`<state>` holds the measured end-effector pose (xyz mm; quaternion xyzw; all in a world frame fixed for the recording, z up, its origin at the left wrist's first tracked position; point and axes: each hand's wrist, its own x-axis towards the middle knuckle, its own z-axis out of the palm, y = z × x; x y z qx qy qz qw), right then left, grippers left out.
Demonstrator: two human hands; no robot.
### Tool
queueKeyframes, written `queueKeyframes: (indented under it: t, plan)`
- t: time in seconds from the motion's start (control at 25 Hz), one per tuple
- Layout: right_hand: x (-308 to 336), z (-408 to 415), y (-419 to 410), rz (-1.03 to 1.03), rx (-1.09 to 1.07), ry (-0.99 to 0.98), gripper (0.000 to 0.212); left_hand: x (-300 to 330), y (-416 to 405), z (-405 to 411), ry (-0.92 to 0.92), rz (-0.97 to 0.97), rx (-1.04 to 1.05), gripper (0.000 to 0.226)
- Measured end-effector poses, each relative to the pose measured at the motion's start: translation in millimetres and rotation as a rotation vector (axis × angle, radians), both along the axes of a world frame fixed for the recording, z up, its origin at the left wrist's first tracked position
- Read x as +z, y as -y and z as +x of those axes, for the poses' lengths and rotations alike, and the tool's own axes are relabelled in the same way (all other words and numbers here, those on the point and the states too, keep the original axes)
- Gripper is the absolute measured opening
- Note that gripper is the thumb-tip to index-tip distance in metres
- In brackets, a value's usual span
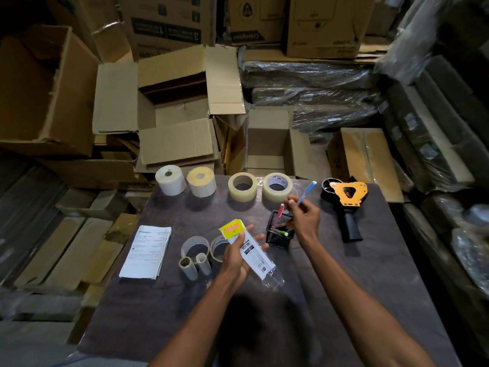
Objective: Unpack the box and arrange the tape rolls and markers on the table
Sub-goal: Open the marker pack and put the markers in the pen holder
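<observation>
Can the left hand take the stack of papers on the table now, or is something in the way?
Probably not yet. The path to the stack of papers looks free, but the left hand is holding a clear marker packet. It would likely need to put that down first.

Worktop point(344, 274): dark, matt, scuffed.
Tape rolls point(242, 187): glossy translucent plastic film.
Label rolls point(170, 180): matt paper.
Marker packet point(251, 251): clear glossy plastic, printed card insert.
Pen holder point(280, 234): black mesh.
Tape dispenser point(346, 200): orange plate, black plastic handle.
Boxes point(172, 107): matt brown cardboard.
</observation>
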<state>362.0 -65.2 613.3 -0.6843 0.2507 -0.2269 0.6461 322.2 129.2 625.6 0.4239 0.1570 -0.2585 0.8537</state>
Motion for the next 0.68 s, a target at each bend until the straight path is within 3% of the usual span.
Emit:
queueKeyframes:
  t: [0.32, 0.48, 0.6, 0.68]
  plan:
    - [10, -7, 13, -0.125, -0.001, -0.029, 0.016, -7, 1, 0, 0.002, -0.015, -0.004, 0.027]
    - [11, -20, 8, -0.451, 0.076, -0.036, 0.016, -9, 4, -1, -0.015, -0.026, -0.008, 0.027]
    - [-3, -31, 6, -0.833, 0.246, -0.138, 0.046, -11, 8, -3, -0.046, -0.041, -0.024, 0.026]
    - [-13, -36, 8, -0.891, 0.259, -0.234, 0.059, -11, 9, -4, -0.077, -0.061, -0.035, 0.025]
